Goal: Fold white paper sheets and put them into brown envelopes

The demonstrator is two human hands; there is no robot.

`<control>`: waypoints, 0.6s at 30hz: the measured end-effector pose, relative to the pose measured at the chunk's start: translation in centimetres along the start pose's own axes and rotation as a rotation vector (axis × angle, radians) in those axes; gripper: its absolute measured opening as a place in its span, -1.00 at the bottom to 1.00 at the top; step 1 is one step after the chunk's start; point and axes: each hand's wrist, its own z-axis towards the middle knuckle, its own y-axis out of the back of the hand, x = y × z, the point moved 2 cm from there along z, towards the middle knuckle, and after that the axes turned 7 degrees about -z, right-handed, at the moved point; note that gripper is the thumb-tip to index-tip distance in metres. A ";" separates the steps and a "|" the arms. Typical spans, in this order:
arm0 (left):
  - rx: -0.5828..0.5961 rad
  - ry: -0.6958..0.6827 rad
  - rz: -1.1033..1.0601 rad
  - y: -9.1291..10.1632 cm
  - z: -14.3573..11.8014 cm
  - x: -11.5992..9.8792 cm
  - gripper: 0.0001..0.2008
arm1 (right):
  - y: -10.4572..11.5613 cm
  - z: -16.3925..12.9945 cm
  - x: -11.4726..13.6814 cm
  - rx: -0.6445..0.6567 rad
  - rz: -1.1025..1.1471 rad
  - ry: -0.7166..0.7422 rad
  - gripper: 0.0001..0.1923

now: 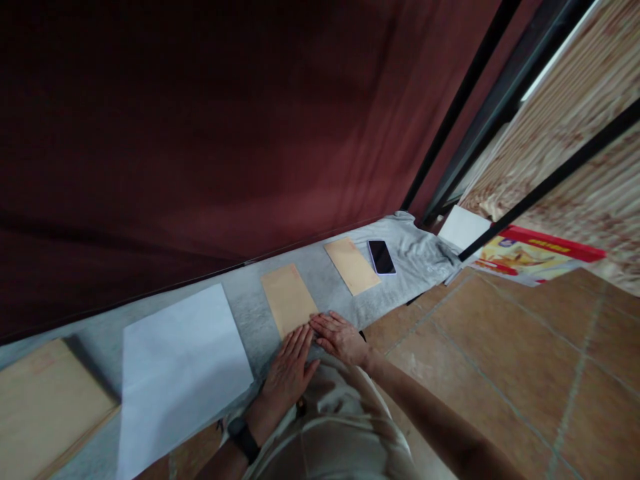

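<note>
A tan paper envelope [287, 293] lies flat on a narrow bench covered with grey cloth [245, 293]. My left hand [294, 363], with a dark watch on its wrist, rests with outstretched fingers on the envelope's near edge. Beside it, my right hand [340, 338] lies with its fingers flat over the near right corner. The fingertips of both hands almost meet. To the right is a second tan envelope [353, 267], and just past it a phone [382, 257] lies with its dark screen up. White paper [180, 373] is left of my hands.
Larger tan envelopes [50, 400] lie stacked at the far left. A dark red curtain [250, 133] rises behind the bench. Black metal poles [460, 100] stand at the right, near a red and yellow printed box [535, 257] on the tiled floor [500, 347].
</note>
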 end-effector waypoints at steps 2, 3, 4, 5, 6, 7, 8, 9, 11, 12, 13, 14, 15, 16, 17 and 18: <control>0.002 0.001 -0.029 0.1 -0.1 0.8 -0.46 | 0.0 -0.4 0.2 0.012 -0.007 0.001 -0.47; 0.012 0.003 -0.049 0.2 0.1 1.4 -0.49 | 0.0 -0.5 0.2 0.016 -0.005 0.001 -0.47; 0.026 0.010 -0.071 0.3 0.6 2.0 -0.52 | -0.1 -0.5 0.2 0.018 0.001 0.000 -0.48; 0.038 0.032 -0.089 0.5 1.4 2.8 -0.54 | -0.1 -0.4 0.1 0.019 0.010 -0.001 -0.48; 0.038 0.052 -0.102 0.6 2.3 3.7 -0.53 | -0.1 -0.4 0.1 0.019 0.020 -0.004 -0.49; 0.029 0.066 -0.102 0.8 3.4 4.7 -0.50 | -0.1 -0.3 0.0 0.020 0.031 -0.008 -0.50; 0.014 0.085 -0.092 0.9 4.7 5.8 -0.48 | -0.1 -0.3 0.0 0.019 0.041 -0.013 -0.51; 0.009 0.098 -0.080 0.9 5.9 7.0 -0.46 | -0.1 -0.3 0.0 0.018 0.049 -0.018 -0.52; 0.019 0.120 -0.057 0.7 8.3 9.6 -0.41 | 0.0 -0.2 0.0 0.011 0.061 -0.022 -0.54; 0.026 0.146 -0.046 0.5 9.4 10.9 -0.39 | 0.0 -0.2 0.0 0.005 0.064 -0.021 -0.55; 0.038 0.166 -0.038 0.3 10.3 12.2 -0.37 | 0.1 -0.2 0.0 -0.002 0.066 -0.020 -0.55; 0.054 0.179 -0.032 0.0 11.0 13.3 -0.35 | 0.1 -0.2 0.0 -0.010 0.068 -0.021 -0.56; 0.072 0.182 -0.026 -0.2 11.6 14.2 -0.35 | 0.1 -0.2 0.0 -0.018 0.069 -0.024 -0.56; 0.092 0.180 -0.021 -0.4 12.1 14.8 -0.36 | 0.1 -0.2 0.0 -0.027 0.069 -0.028 -0.56; 0.110 0.177 -0.017 -0.7 12.5 15.3 -0.37 | 0.1 -0.2 -0.1 -0.034 0.069 -0.033 -0.55; 0.121 0.176 -0.010 -0.9 12.8 15.5 -0.37 | 0.0 -0.2 -0.1 -0.040 0.069 -0.037 -0.54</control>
